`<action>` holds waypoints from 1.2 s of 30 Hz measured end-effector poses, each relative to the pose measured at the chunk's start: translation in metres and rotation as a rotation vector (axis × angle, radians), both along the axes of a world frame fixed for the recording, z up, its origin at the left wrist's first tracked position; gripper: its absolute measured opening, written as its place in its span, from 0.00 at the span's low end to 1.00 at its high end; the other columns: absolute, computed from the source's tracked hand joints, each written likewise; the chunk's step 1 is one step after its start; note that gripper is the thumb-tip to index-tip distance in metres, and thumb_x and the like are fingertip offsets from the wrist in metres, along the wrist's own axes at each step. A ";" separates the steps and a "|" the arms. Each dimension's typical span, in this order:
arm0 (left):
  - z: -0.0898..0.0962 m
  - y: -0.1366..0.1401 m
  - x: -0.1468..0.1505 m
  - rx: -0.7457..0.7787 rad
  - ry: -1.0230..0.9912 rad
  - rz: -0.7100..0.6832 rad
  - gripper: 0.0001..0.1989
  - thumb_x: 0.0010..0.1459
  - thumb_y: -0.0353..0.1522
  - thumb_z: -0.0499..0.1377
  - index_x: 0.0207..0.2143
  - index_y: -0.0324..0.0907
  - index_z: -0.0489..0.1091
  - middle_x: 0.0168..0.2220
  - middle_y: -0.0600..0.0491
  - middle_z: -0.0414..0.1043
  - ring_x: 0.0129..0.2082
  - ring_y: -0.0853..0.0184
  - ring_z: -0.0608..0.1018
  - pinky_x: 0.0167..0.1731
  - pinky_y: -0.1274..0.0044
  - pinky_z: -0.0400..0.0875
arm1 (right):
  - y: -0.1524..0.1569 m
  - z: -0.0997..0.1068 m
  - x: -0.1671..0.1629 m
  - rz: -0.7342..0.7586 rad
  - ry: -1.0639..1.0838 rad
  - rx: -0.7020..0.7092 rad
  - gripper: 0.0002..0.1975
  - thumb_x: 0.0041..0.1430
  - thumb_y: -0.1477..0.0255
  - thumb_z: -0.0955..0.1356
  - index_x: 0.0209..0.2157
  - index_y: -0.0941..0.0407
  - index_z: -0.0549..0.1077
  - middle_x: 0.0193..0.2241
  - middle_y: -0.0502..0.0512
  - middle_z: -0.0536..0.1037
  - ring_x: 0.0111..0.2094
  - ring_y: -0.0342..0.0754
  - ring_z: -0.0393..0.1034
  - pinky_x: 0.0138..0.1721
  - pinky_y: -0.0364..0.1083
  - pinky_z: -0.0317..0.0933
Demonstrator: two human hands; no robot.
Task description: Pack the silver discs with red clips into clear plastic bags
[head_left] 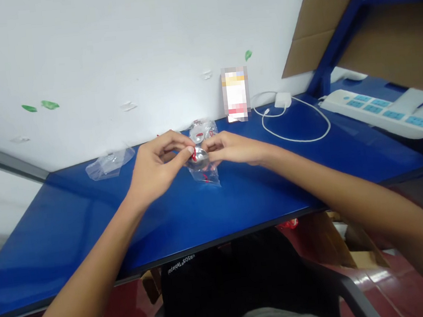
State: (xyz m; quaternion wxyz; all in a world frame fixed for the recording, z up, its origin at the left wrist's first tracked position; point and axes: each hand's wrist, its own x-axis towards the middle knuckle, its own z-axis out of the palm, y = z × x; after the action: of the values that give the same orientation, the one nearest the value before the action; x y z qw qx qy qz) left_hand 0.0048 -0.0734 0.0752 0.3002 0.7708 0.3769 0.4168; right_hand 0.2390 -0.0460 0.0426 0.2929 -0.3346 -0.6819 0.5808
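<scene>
A small, shiny, dish-shaped metal piece (199, 159) with a red cord (193, 153) sits between my two hands, above the blue table. My left hand (163, 163) is closed, its thumb and forefinger pinching the cord at the left rim. My right hand (229, 148) grips the right rim, with its fingertips partly hidden behind the piece. Just behind lies a second round metal piece (197, 132) with a red mark, in or on clear plastic. Under the held piece, a clear plastic bag (206, 177) with red print or cord shows on the table.
Crumpled clear plastic (109, 163) lies to the left on the blue table (187, 220). Against the white wall leans a blurred, phone-shaped rectangle (236, 95). A white charger (283, 99) with a looped cable and a power strip (382, 112) are on the right.
</scene>
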 end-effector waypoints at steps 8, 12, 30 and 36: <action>0.000 0.004 -0.003 -0.047 -0.022 -0.129 0.11 0.67 0.40 0.70 0.43 0.42 0.80 0.39 0.48 0.84 0.33 0.65 0.84 0.28 0.76 0.80 | 0.003 -0.006 -0.004 0.056 0.051 0.000 0.08 0.57 0.67 0.78 0.36 0.55 0.83 0.39 0.55 0.86 0.44 0.52 0.82 0.51 0.52 0.76; 0.002 0.000 -0.005 0.013 -0.015 -0.138 0.10 0.67 0.39 0.70 0.43 0.42 0.80 0.40 0.48 0.85 0.36 0.64 0.85 0.34 0.75 0.82 | -0.002 -0.001 -0.007 0.067 0.034 0.004 0.09 0.55 0.67 0.80 0.32 0.56 0.81 0.38 0.54 0.85 0.45 0.53 0.81 0.53 0.52 0.74; -0.001 -0.015 -0.010 0.345 0.316 -0.267 0.06 0.69 0.36 0.64 0.44 0.53 0.82 0.38 0.53 0.85 0.26 0.65 0.80 0.28 0.72 0.74 | -0.002 -0.006 -0.011 0.105 0.037 0.021 0.04 0.61 0.70 0.74 0.33 0.56 0.81 0.31 0.50 0.81 0.35 0.45 0.75 0.41 0.46 0.71; 0.002 -0.016 -0.010 0.348 0.403 -0.339 0.09 0.70 0.37 0.65 0.50 0.52 0.81 0.42 0.51 0.85 0.29 0.66 0.80 0.31 0.74 0.74 | -0.002 -0.006 -0.011 0.092 0.013 0.032 0.05 0.60 0.69 0.74 0.32 0.55 0.80 0.32 0.50 0.81 0.38 0.47 0.76 0.43 0.46 0.72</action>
State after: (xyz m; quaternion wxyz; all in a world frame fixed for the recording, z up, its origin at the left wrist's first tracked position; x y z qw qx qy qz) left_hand -0.0052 -0.0893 0.0770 0.1484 0.9294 0.2182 0.2579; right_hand 0.2282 -0.0479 0.0363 0.2755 -0.2946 -0.7037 0.5849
